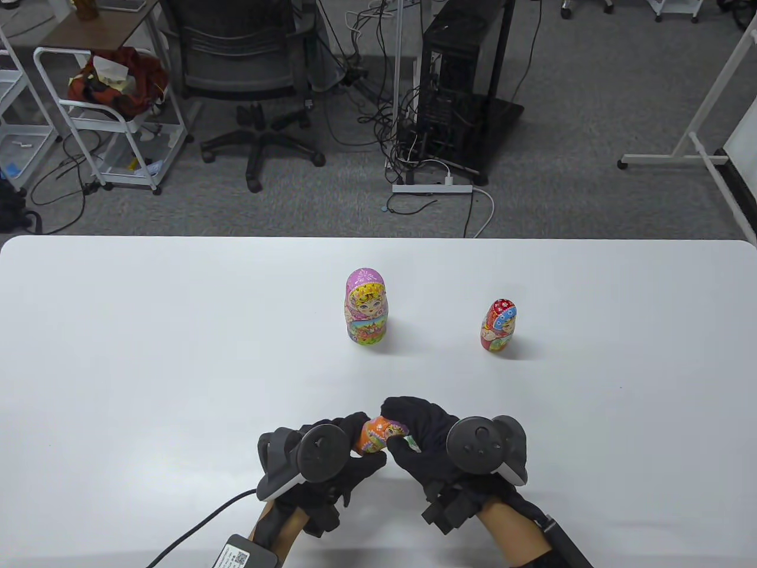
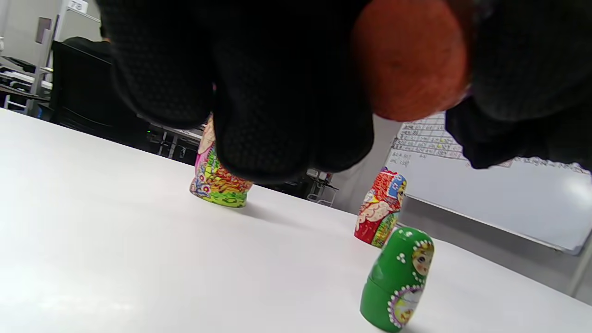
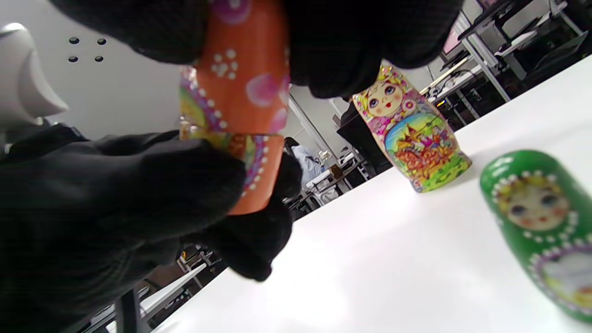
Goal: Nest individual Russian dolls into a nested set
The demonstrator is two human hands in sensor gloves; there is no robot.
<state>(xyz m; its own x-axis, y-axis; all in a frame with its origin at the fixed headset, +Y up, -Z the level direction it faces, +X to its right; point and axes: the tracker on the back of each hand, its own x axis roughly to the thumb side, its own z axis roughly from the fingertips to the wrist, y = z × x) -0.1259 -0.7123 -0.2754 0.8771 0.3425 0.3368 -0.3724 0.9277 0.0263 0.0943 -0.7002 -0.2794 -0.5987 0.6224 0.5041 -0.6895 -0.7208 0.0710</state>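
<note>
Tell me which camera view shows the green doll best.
The left wrist view: the green doll stands whole and upright on the table. The right wrist view cuts it off at the frame's edge. In the table view, the hands hide it.

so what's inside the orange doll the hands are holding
Cannot tell. The orange doll is gripped between left hand and right hand, and gloved fingers cover its seam. No opening shows.

I hold the orange doll (image 1: 378, 436) between both hands; pink doll (image 1: 366, 307), red doll (image 1: 498, 326) and green doll (image 2: 398, 279) stand upright.
</note>
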